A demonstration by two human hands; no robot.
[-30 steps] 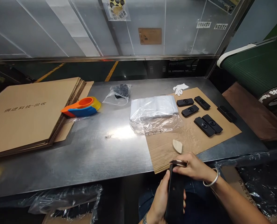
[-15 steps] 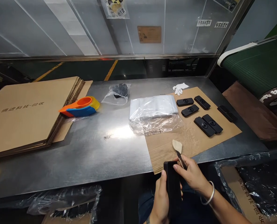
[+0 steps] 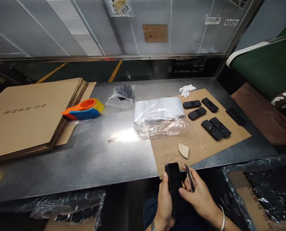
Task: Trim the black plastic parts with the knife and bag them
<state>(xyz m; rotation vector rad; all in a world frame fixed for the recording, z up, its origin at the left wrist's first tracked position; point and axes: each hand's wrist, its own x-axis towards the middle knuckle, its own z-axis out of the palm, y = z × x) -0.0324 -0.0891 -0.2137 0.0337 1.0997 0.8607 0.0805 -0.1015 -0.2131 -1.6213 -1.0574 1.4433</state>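
Note:
My left hand (image 3: 164, 200) is wrapped round a long black plastic case (image 3: 174, 179) with rounded corners, held upright just off the table's front edge. In my right hand (image 3: 201, 194) is a slim knife-like tool (image 3: 190, 178), dark with a pale side, its pointed end up; its exact kind is unclear. My right thumb lies close to the case's right side. Just beyond the hands, a pale wedge-shaped piece (image 3: 183, 150) rests on the cardboard sheet (image 3: 167, 157). Several black cases with round centres, such as this one (image 3: 197, 113), lie farther back.
Clear plastic bags (image 3: 159, 110) are stacked mid-table, with a white glove (image 3: 187, 90) behind. Leftward are an orange and blue tape dispenser (image 3: 85, 109) and flat cartons (image 3: 32, 112). A plastic-lined box (image 3: 254, 195) stands low right; a green conveyor (image 3: 265, 64) is beyond.
My right hand has drawn the knife-like tool down and slightly right, away from the pale wedge. The black case has shifted slightly left and up in my left hand.

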